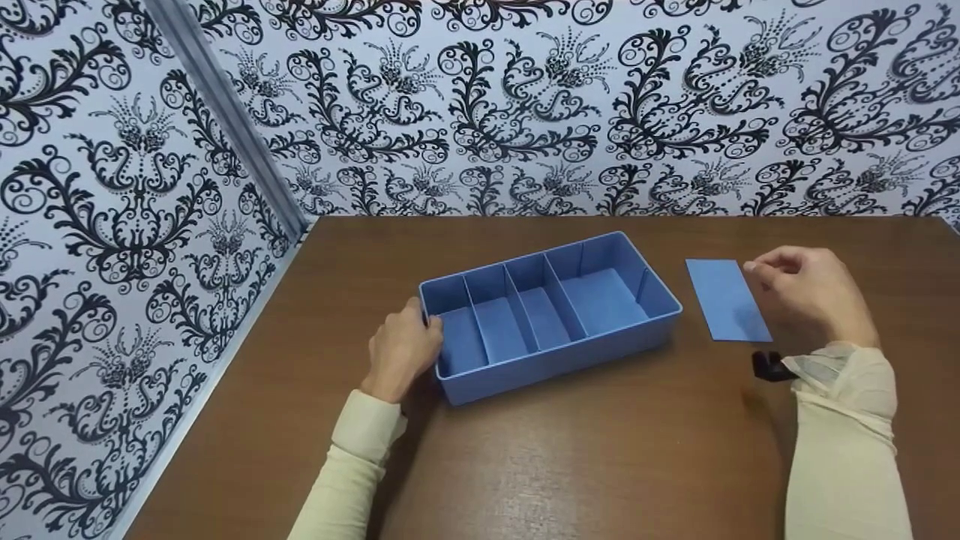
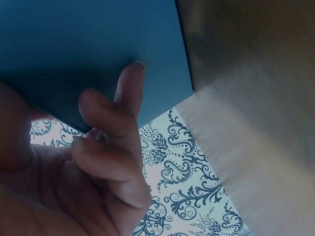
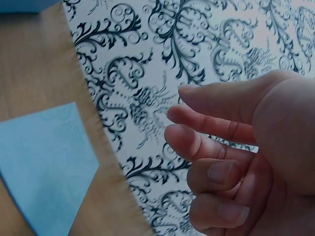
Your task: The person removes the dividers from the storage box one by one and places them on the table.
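A blue plastic box [image 1: 559, 369] stands on the table, split by upright dividers into several narrow and wide compartments whose floors show bare. At its left end my left hand [image 1: 403, 345] grips the wall, thumb over the rim and fingers against the outside; the left wrist view shows those fingers [image 2: 130, 88] on the blue surface. To the right of the box lies a flat blue rectangular panel [image 1: 727, 300]. My right hand [image 1: 814, 289] is just right of this panel, loosely curled, with nothing between thumb and fingertips in the right wrist view.
The brown wooden table [image 1: 570, 465] runs back to a wall [image 1: 525, 97] with black scroll-patterned paper. Another patterned wall [image 1: 135, 247] borders the table's left side. A small black piece [image 1: 769, 366] sticks out at my right wrist.
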### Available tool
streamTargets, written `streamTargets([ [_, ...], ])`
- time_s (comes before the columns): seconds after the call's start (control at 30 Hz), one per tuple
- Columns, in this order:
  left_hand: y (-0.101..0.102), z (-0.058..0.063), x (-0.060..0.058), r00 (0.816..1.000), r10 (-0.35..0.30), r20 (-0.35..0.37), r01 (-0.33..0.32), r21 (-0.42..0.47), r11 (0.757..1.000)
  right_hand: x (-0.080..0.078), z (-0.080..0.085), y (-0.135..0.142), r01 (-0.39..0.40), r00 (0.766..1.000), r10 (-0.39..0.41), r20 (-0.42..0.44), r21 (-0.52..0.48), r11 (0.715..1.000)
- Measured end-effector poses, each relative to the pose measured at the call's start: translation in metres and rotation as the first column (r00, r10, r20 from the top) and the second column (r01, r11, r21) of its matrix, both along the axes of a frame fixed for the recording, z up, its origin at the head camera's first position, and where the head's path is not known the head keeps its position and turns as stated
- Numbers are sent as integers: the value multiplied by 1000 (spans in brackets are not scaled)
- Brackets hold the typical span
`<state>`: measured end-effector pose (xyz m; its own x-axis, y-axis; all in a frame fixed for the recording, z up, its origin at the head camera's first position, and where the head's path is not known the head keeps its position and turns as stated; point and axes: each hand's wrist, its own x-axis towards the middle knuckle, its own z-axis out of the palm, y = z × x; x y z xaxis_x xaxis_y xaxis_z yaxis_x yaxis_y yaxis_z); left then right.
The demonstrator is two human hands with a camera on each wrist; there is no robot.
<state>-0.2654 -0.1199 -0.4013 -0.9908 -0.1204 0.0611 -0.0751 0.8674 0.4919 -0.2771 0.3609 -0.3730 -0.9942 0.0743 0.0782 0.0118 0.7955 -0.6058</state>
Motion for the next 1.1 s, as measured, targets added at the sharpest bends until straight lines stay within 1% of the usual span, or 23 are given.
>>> streamTargets([
  [0.17, -1, 0, 0, 1000, 0, 5, 0, 0, 1000, -3, 10, -15, -46, 997, 47, -57, 22, 999],
  [0.27, -1, 0, 0, 1000, 4, 2, -4, 0, 1000, -5, 17, -28, -90, 992, 93, -83, 33, 995],
  [0.43, 0, -1, 1, 1000, 9, -8, -9, -11, 1000, -3, 30, -52, -165, 978, 170, -121, 52, 985],
  [0.6, 1, 0, 0, 1000, 9, -24, -9, -20, 1000, -2, 37, -76, -212, 963, 218, -159, 56, 976],
  [0.7, 1, 0, 1, 999, -3, -41, 2, -21, 1000, -1, 39, -90, -241, 953, 246, -175, 50, 969],
  [0.83, -1, 0, 2, 998, -20, -56, 19, -15, 1000, -3, 39, -109, -283, 946, 283, -160, 27, 959],
  [1.0, -4, 0, 2, 998, -42, -44, 42, 4, 999, -10, 30, -135, -312, 932, 312, -185, 31, 950],
  [1.1, -7, 2, 2, 998, -51, -40, 52, 13, 999, -14, 24, -150, -340, 922, 341, -182, 36, 940],
])
